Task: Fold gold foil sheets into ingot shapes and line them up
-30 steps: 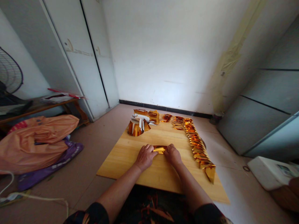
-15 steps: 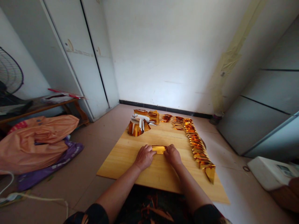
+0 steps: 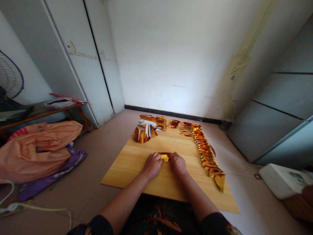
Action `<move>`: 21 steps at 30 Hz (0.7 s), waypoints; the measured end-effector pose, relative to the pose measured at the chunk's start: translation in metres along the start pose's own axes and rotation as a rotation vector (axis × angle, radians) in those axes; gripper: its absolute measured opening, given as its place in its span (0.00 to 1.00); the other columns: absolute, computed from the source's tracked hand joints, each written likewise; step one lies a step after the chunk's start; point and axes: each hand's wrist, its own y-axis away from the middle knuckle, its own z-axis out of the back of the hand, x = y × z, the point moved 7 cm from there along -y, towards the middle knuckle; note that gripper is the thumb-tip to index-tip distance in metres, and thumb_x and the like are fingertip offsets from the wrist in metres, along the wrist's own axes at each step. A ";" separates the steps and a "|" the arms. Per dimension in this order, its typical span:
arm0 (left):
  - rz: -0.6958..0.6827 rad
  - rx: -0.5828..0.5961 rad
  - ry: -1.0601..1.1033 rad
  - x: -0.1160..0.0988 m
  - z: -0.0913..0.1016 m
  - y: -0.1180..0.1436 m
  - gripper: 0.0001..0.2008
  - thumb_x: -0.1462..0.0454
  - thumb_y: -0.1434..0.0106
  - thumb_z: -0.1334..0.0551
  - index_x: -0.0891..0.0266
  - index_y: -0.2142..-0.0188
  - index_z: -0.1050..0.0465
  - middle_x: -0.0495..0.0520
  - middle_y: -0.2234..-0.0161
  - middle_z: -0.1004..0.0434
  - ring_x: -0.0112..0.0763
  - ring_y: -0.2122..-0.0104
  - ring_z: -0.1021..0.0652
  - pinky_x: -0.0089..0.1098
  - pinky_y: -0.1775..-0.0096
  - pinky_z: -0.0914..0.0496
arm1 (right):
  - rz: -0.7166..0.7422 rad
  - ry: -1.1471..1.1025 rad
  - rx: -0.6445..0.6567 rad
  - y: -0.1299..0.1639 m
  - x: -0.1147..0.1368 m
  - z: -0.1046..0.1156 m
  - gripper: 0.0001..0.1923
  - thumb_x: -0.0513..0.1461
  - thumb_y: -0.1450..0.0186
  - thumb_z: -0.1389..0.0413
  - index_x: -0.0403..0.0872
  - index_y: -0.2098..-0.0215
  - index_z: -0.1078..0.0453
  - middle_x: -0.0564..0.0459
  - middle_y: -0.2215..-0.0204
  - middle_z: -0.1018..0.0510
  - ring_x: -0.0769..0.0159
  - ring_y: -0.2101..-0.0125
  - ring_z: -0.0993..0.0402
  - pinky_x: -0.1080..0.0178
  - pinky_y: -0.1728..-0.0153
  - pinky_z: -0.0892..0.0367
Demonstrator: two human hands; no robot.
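Between my two hands lies a small folded strip of gold foil paper (image 3: 165,158), low on the wooden board (image 3: 137,173). My left hand (image 3: 152,164) grips its left end with fingers curled. On its right end, my right hand (image 3: 178,163) is closed, thumb turned inward and covering part of the foil. Only the short middle of the strip shows; both ends are hidden under my fingers. Along the board's right side runs a long row of folded gold foil pieces (image 3: 207,151), overlapping one another.
At the board's far left sit stacks of gold foil sheets (image 3: 143,134) with a white roll (image 3: 146,123). Shorter groups of folded foil (image 3: 186,129) lie along the back edge. An orange bag (image 3: 41,150) rests on the floor at left, a white box (image 3: 283,181) at right.
My right hand has shifted slightly left along the foil paper, closer to my left hand. Less of the gold strip shows between them. My left hand has barely moved.
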 end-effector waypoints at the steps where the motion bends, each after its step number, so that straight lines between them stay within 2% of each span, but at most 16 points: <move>1: 0.022 0.007 0.011 0.002 -0.002 -0.002 0.11 0.69 0.38 0.45 0.59 0.65 0.24 0.56 0.66 0.28 0.37 0.59 0.31 0.36 0.59 0.37 | -0.016 0.000 0.019 -0.001 0.001 -0.001 0.10 0.36 0.35 0.52 0.49 0.61 0.30 0.50 0.65 0.25 0.68 0.68 0.28 0.69 0.70 0.42; 6: 0.264 0.032 0.113 0.019 -0.011 -0.013 0.10 0.66 0.40 0.43 0.61 0.73 0.24 0.54 0.69 0.26 0.34 0.64 0.28 0.33 0.62 0.37 | -0.124 -0.011 0.074 -0.006 -0.002 0.001 0.11 0.38 0.34 0.54 0.48 0.61 0.30 0.48 0.64 0.23 0.64 0.65 0.26 0.67 0.70 0.41; 9: 0.393 0.015 0.128 0.025 -0.013 -0.015 0.07 0.62 0.40 0.41 0.60 0.73 0.26 0.52 0.69 0.25 0.33 0.65 0.27 0.33 0.64 0.39 | -0.134 -0.037 0.075 -0.005 -0.001 0.003 0.09 0.42 0.37 0.50 0.48 0.62 0.31 0.49 0.64 0.23 0.63 0.64 0.26 0.67 0.70 0.41; 14: 0.439 -0.002 0.120 0.023 -0.013 -0.013 0.04 0.61 0.42 0.38 0.58 0.70 0.29 0.49 0.67 0.25 0.34 0.62 0.27 0.34 0.62 0.42 | -0.151 -0.068 0.090 -0.004 0.001 0.005 0.12 0.47 0.40 0.46 0.47 0.65 0.33 0.49 0.65 0.24 0.63 0.65 0.26 0.67 0.71 0.42; 21: 0.473 0.077 0.114 0.024 -0.013 -0.011 0.04 0.61 0.42 0.38 0.57 0.68 0.30 0.48 0.65 0.26 0.32 0.59 0.28 0.35 0.59 0.43 | -0.163 -0.112 0.109 -0.006 -0.003 0.003 0.09 0.44 0.43 0.43 0.48 0.66 0.32 0.51 0.67 0.24 0.65 0.66 0.28 0.68 0.73 0.45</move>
